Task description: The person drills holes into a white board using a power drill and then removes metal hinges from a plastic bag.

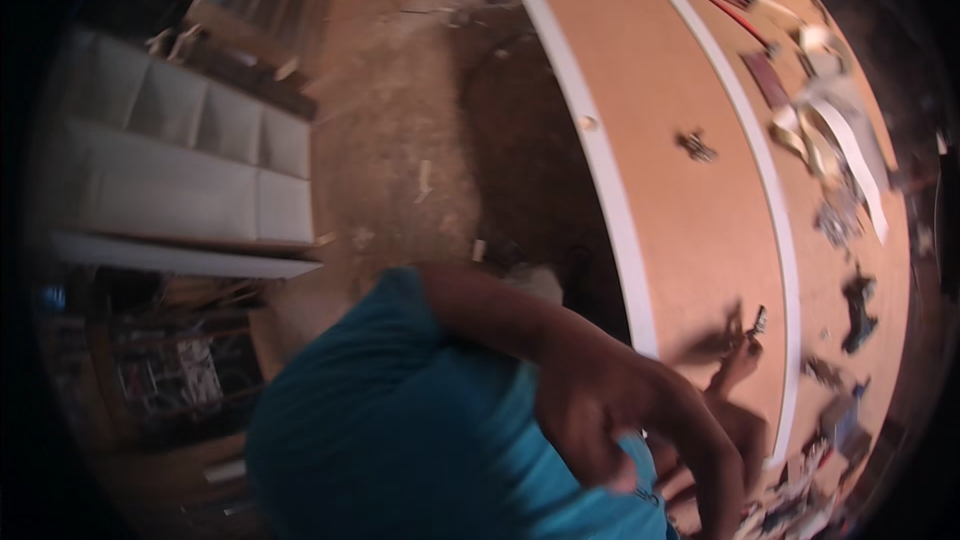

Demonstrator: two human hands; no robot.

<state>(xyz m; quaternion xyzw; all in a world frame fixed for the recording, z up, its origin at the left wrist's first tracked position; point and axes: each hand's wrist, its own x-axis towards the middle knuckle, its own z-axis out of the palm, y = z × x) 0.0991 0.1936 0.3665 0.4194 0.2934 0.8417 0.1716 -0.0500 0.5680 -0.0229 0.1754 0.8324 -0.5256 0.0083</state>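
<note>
My left arm, in a teal sleeve, crosses in front of my body. My left hand [600, 400] is close and blurred, its thumb apart from the curved fingers, with nothing visible between them. Farther right, my right hand [738, 365] is low over a tan panel [690, 240] with white edge strips. Its fingers are closed on a small metal fitting [760, 320], too blurred to name more exactly; a shadow falls beside it. Part of the right forearm is hidden behind my left hand. Another small metal piece [697, 145] lies farther up the panel.
Along the panel's right side lie a red-handled tool [735, 15], curled white strips [850, 165], a black tool [859, 310] and several blurred small items. A white compartmented cabinet [180, 180] stands at the left. Debris lies on the brown floor [400, 130].
</note>
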